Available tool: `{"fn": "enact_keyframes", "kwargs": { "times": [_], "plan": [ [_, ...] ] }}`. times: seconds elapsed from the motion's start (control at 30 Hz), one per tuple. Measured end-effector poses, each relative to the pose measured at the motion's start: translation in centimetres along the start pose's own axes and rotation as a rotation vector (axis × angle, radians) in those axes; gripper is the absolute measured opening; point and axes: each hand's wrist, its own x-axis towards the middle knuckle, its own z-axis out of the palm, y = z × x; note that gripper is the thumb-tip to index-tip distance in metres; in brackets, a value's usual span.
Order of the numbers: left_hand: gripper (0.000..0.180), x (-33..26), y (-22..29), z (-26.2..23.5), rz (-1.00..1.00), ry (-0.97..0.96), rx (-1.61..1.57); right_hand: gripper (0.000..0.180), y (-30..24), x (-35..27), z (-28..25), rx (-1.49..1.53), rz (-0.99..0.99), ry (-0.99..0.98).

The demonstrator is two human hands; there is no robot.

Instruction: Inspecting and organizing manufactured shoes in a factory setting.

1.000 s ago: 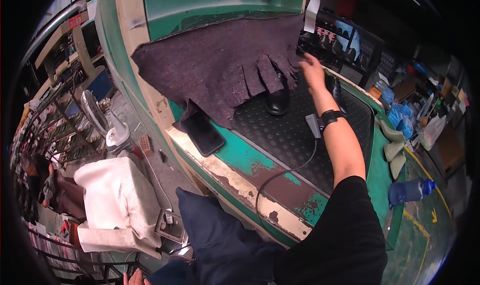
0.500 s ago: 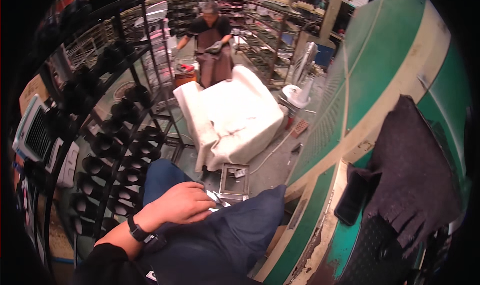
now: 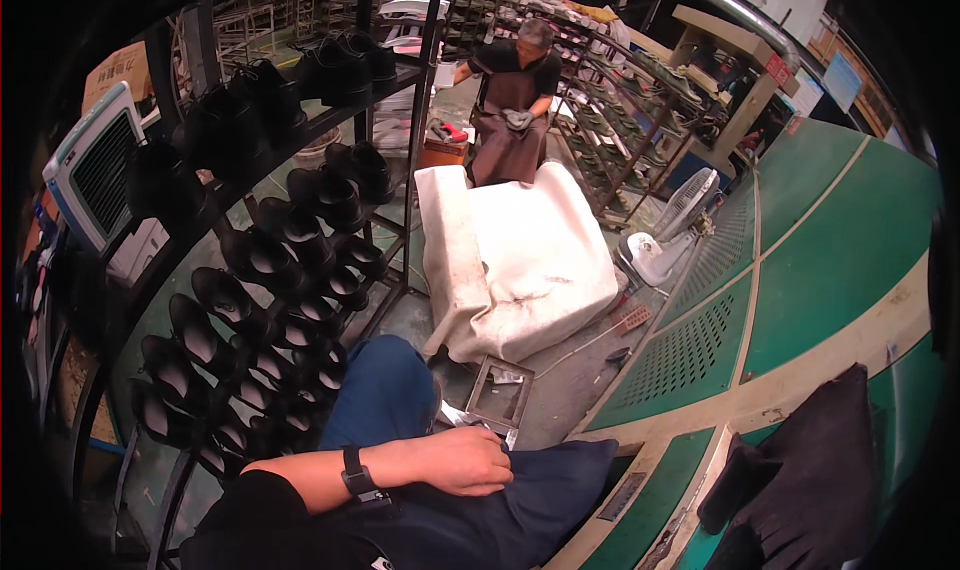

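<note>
Black shoes (image 3: 262, 258) are crowding the edges of the rack (image 3: 421, 135); the sleeve (image 3: 250, 515), if swinging, could be tipping some. Left hand (image 3: 468, 461) is lying over the navy cloth (image 3: 560, 475), fingers curling; can't tell if pinching anything. Cloth is sitting beside the green machine (image 3: 800, 295); turning could be snagging it. Right hand isn't showing.

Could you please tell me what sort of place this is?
Probably a shoe workshop: black shoes fill a metal rack on the left, and a large green machine stands on the right.
</note>
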Motion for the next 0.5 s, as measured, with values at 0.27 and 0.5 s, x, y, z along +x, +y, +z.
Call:
{"fn": "enact_keyframes", "kwargs": {
  "times": [0.27,0.5],
  "plan": [
    [0.021,-0.2,-1.4,-2.8,-0.007,-0.159,-0.071,0.067,-4.5,-2.3,9.5,0.133,-0.009,-0.088],
    [0.017,3.0,-1.4,-4.3,0.162,0.036,-0.219,0.055,-8.9,-11.6,5.0,0.386,0.327,0.132]
  ]
}}
